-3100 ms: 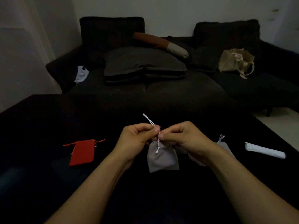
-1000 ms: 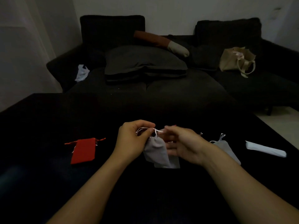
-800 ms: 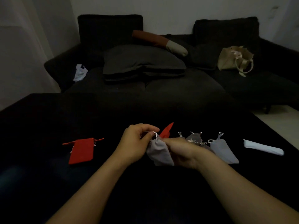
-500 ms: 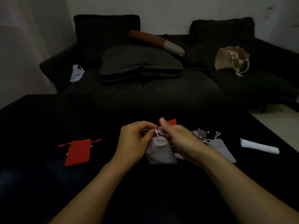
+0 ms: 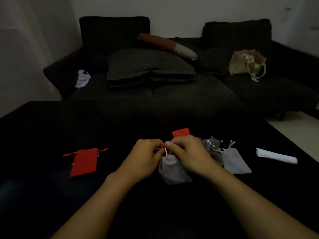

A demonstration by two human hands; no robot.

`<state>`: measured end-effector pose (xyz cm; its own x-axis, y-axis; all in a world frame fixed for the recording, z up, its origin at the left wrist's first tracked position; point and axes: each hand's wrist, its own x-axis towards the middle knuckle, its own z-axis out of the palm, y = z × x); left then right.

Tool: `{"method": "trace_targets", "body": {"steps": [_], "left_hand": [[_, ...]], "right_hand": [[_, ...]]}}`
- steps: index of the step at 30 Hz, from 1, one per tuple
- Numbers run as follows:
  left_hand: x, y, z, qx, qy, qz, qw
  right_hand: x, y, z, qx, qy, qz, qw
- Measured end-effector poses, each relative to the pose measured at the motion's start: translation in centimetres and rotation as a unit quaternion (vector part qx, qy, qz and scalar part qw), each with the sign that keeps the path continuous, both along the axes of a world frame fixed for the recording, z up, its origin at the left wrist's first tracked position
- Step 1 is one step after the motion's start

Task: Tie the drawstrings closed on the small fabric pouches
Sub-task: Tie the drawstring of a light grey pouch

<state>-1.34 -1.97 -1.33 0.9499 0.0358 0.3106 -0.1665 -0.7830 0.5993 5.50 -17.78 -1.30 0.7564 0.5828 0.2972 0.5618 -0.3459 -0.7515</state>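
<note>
**Both hands on the drawstring of the grey pouch**

I see the grey pouch [image 5: 172, 169] lying on the black table [image 5: 43, 126], its body just below and between both hands. My left hand [image 5: 144, 158] and right hand [image 5: 187, 155] have fingers curled, pinching the white drawstring [image 5: 164, 150] at the pouch mouth. A red pouch [image 5: 84, 162] lies well apart to the left; more grey pouches [image 5: 233, 161] sit just right.

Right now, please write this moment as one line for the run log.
step: tying strings | left hand: pinches strings | right hand: pinches strings | grey pouch: between hands, on black table | red pouch: left, untouched
</note>
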Motion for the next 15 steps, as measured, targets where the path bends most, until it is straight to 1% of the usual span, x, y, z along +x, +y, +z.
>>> {"method": "trace_targets", "body": {"steps": [1, 2, 3, 4, 5, 6, 7, 8, 9, 11, 12, 13, 15], "left_hand": [[0.0, -0.2, 0.2, -0.019, -0.002, 0.004, 1.0], [-0.1, -0.4, 0.6, -0.062, 0.003, 0.01, 0.998], [-0.1, -0.6, 1.1, -0.121, 0.011, 0.018, 0.992], [-0.2, -0.8, 1.7, -0.175, 0.021, 0.028, 0.984], [-0.3, -0.8, 2.1, -0.218, 0.03, 0.035, 0.975], [-0.3, -0.8, 2.5, -0.253, 0.039, 0.036, 0.966], [-0.3, -0.8, 2.7, -0.287, 0.049, 0.034, 0.956], [-0.4, -0.8, 2.9, -0.315, 0.059, 0.032, 0.947], [-0.4, -0.9, 3.1, -0.339, 0.07, 0.036, 0.938], [-0.4, -1.0, 3.4, -0.385, 0.088, 0.046, 0.917], [-0.4, -1.0, 3.5, -0.397, 0.098, 0.05, 0.911], [-0.3, -1.0, 3.5, -0.392, 0.106, 0.053, 0.912], [-0.2, -1.0, 3.2, -0.337, 0.11, 0.054, 0.934]], "right_hand": [[0.1, 0.2, 0.3, 0.054, 0.053, -0.019, 0.997], [0.1, 0.4, 0.8, 0.126, 0.146, -0.041, 0.98], [0.2, 0.4, 1.4, 0.204, 0.268, -0.06, 0.94], [0.2, 0.3, 2.0, 0.263, 0.392, -0.063, 0.879], [0.1, 0.1, 2.6, 0.305, 0.494, -0.049, 0.813], [-0.1, -0.3, 3.2, 0.337, 0.555, -0.03, 0.76], [-0.2, -0.6, 3.6, 0.365, 0.584, -0.013, 0.725], [-0.3, -0.8, 3.9, 0.384, 0.592, 0.0, 0.708], [-0.4, -0.9, 4.3, 0.393, 0.592, 0.008, 0.703], [-0.6, -0.7, 4.7, 0.391, 0.585, 0.008, 0.71], [-0.7, -0.6, 4.9, 0.379, 0.577, 0.005, 0.724], [-0.7, -0.4, 4.9, 0.359, 0.563, -0.002, 0.744], [-0.6, -0.1, 4.6, 0.32, 0.524, -0.017, 0.789]]}}
